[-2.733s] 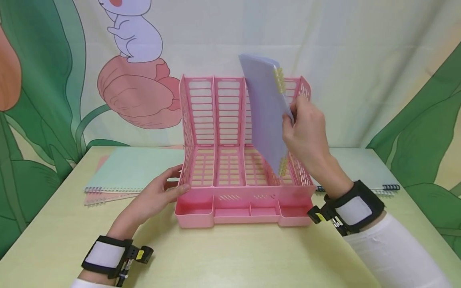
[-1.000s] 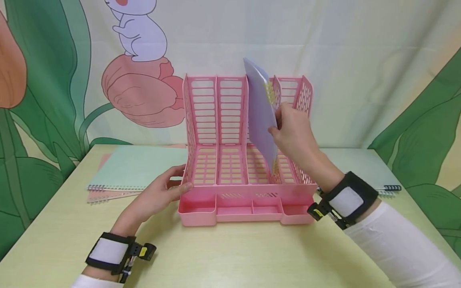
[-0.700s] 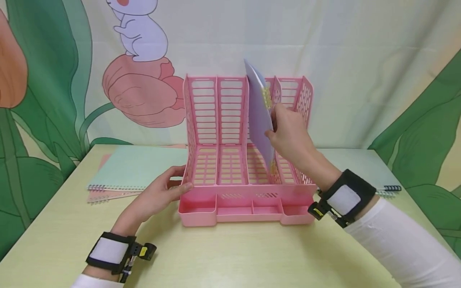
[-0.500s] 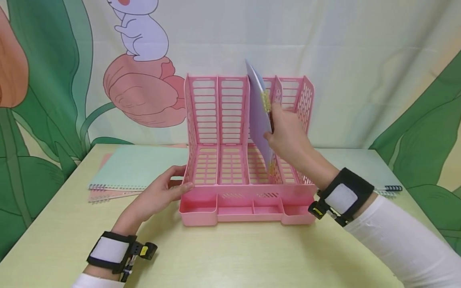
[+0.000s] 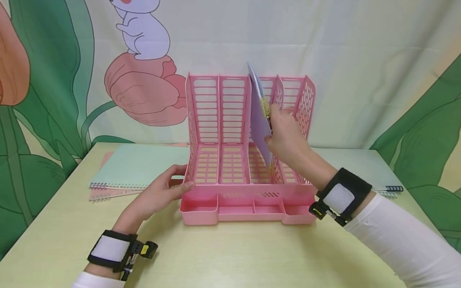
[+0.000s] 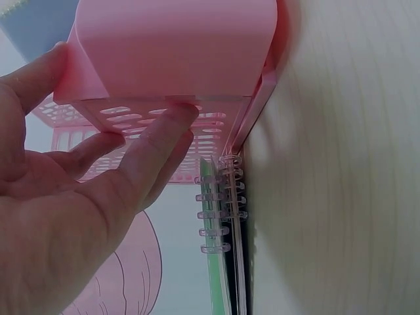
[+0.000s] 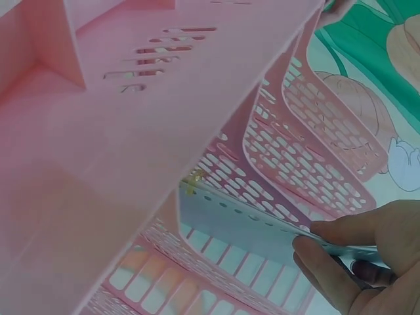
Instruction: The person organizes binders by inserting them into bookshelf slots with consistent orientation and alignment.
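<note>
A pink file organizer (image 5: 230,190) with upright dividers and small front trays stands on the table. My right hand (image 5: 289,136) pinches a lilac spiral notebook (image 5: 258,126) by its bound edge, thumb on one face and fingers on the other. The notebook stands upright in the third slot from the left, its yellow binding facing me; the right wrist view shows its lower corner (image 7: 191,180) just behind the front panel. With my left hand (image 5: 158,194) I hold the organizer's left front corner. In the left wrist view its thumb and fingers touch the pink plastic (image 6: 177,52).
Left of the organizer lie a mint green notebook (image 5: 138,166) and a pink one (image 5: 109,194) beneath it. More notebooks, topped by a pale one (image 5: 360,168), lie to its right, partly behind my arm. A printed curtain (image 5: 360,80) hangs behind the table (image 5: 230,256).
My right hand has moved left and slightly down, bringing the notebook lower into the third slot and turning it more edge-on. The left hand has kept its place on the organizer.
</note>
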The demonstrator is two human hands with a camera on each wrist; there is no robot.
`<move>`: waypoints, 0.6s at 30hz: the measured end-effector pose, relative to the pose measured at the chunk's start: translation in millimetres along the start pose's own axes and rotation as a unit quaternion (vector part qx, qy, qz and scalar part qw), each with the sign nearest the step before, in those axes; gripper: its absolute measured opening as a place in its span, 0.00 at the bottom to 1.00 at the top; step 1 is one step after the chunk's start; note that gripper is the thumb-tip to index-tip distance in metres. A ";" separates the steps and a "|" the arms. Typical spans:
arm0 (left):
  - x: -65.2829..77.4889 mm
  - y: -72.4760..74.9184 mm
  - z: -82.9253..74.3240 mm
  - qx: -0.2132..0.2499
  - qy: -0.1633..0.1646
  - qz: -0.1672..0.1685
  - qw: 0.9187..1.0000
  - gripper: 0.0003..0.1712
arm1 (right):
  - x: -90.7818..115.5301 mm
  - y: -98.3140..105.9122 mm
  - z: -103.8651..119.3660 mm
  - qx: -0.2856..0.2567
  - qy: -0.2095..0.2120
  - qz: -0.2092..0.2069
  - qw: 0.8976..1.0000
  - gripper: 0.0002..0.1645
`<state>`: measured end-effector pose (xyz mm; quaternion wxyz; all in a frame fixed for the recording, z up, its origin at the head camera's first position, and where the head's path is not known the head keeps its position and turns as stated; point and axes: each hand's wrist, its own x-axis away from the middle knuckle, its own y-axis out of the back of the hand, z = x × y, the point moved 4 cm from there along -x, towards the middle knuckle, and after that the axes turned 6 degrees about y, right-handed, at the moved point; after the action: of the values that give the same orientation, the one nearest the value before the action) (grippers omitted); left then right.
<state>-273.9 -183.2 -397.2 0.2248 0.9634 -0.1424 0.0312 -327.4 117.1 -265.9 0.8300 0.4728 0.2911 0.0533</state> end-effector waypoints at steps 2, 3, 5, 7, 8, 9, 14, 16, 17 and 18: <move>-0.3 0.2 -0.2 0.000 -0.001 0.000 1.000 0.40 | 0.2 -2.0 -1.0 0.006 0.000 0.004 1.000 0.28; -0.4 0.3 -0.2 0.001 -0.002 0.000 1.000 0.40 | 0.3 -2.8 -1.2 0.007 0.001 0.005 1.000 0.28; -0.7 0.5 -0.1 0.001 -0.003 0.001 1.000 0.41 | 1.0 -5.0 -1.8 0.009 0.000 0.008 1.000 0.29; -1.0 0.6 0.0 0.001 -0.003 0.001 1.000 0.41 | 1.9 -7.4 -2.4 0.003 -0.001 0.012 1.000 0.29; -1.2 0.6 0.1 0.001 -0.003 0.002 1.000 0.41 | 2.7 -8.6 -2.8 0.001 -0.004 0.014 1.000 0.29; -1.3 0.5 0.3 0.002 -0.003 0.002 1.000 0.41 | 3.5 -9.8 -3.2 -0.001 -0.007 0.017 1.000 0.30; -1.3 0.3 0.3 0.006 -0.004 0.004 1.000 0.40 | 6.3 -15.2 -4.0 0.004 -0.016 0.033 0.999 0.32; -0.9 0.3 -0.1 0.005 -0.003 0.003 1.000 0.39 | 6.9 -16.6 -3.9 0.009 -0.016 0.040 0.999 0.34; -0.8 0.3 -0.3 0.005 -0.003 0.003 1.000 0.39 | 7.3 -17.1 -3.9 0.010 -0.015 0.043 0.999 0.35; -0.7 0.2 -0.5 0.005 -0.003 0.003 1.000 0.39 | 7.9 -17.5 -3.8 0.011 -0.016 0.046 0.999 0.36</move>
<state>-274.6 -183.0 -396.8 0.2194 0.9643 -0.1453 0.0297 -326.1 113.2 -285.1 0.8259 0.4958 0.2560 0.0804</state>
